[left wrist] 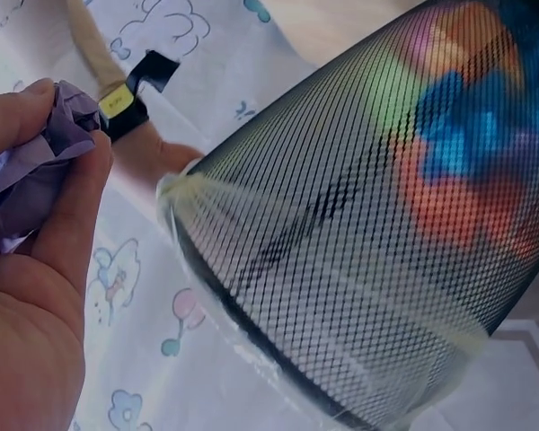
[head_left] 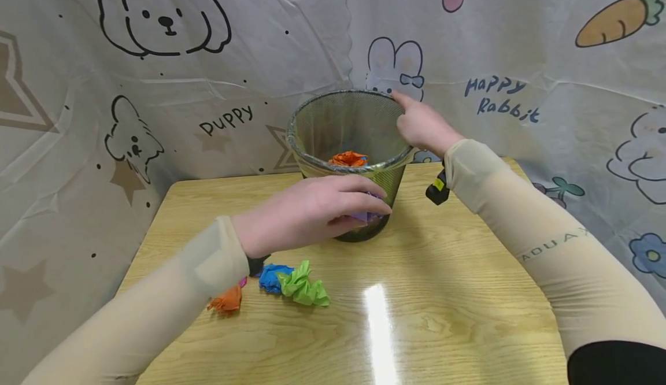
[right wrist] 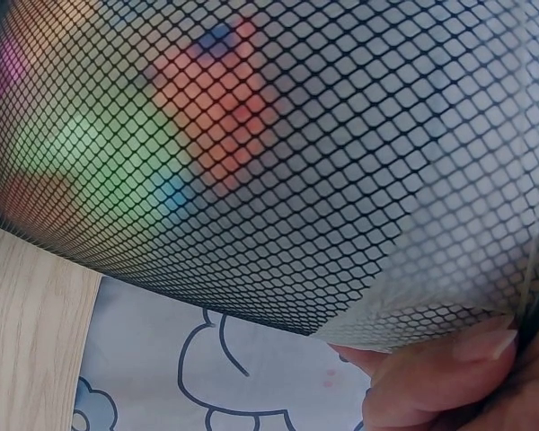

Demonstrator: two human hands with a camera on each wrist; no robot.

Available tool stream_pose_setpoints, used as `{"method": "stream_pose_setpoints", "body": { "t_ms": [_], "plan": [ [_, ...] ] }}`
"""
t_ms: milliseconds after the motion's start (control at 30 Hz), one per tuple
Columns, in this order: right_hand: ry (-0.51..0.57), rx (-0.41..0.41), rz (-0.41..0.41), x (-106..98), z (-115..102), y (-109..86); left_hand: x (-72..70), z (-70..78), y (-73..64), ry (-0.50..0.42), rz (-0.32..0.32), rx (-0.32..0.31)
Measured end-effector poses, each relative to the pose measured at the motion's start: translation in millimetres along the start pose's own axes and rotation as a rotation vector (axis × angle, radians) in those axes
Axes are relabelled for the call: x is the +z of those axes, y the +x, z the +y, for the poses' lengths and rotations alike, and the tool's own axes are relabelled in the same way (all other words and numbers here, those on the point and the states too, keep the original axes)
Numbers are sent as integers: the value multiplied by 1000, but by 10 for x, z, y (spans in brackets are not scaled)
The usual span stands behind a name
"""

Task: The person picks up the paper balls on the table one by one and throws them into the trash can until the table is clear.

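Note:
My left hand [head_left: 312,211] is in front of the mesh wastebasket [head_left: 396,180], just below its near rim in the head view. Between thumb and fingers it holds a crumpled ball of purple paper [left wrist: 36,180], most of which the hand hides in the head view. At the right side of the basket, my right hand [head_left: 424,125] grips the rim, its index finger stretched along the far edge. The right wrist view shows the thumb [right wrist: 449,364] pressed against the mesh below the rim. Inside, orange crumpled paper [head_left: 347,159] shows above other coloured balls seen through the mesh.
Crumpled balls of green paper [head_left: 303,285], blue paper [head_left: 273,277] and orange paper [head_left: 227,300] lie on the wooden table [head_left: 442,292], left of its middle. The left forearm partly covers a magenta scrap [head_left: 243,281]. A printed cloth [head_left: 312,32] hangs behind the table.

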State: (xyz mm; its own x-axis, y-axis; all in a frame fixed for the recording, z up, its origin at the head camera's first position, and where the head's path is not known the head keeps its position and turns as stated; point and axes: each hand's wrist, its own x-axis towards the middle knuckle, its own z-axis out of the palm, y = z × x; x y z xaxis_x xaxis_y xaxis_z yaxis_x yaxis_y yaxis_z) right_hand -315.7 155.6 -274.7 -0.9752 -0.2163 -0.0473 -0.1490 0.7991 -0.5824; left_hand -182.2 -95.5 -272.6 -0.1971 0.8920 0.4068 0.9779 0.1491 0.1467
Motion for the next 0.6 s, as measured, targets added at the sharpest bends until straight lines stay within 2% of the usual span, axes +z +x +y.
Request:
{"method": "stream_pose_setpoints", "body": {
  "t_ms": [167, 333, 433, 600],
  "plan": [
    [0, 1, -2, -13, 2, 3, -95, -90, 82, 10, 17, 8],
    [5, 10, -6, -21, 3, 8, -209, -210, 128, -17, 52, -30],
    [4, 15, -9, -20, 2, 16, -281, -302, 137, -30, 71, -94],
    [3, 14, -9, -13, -5, 27, -386, -452, 128, -19, 85, -235]
  ]
}}
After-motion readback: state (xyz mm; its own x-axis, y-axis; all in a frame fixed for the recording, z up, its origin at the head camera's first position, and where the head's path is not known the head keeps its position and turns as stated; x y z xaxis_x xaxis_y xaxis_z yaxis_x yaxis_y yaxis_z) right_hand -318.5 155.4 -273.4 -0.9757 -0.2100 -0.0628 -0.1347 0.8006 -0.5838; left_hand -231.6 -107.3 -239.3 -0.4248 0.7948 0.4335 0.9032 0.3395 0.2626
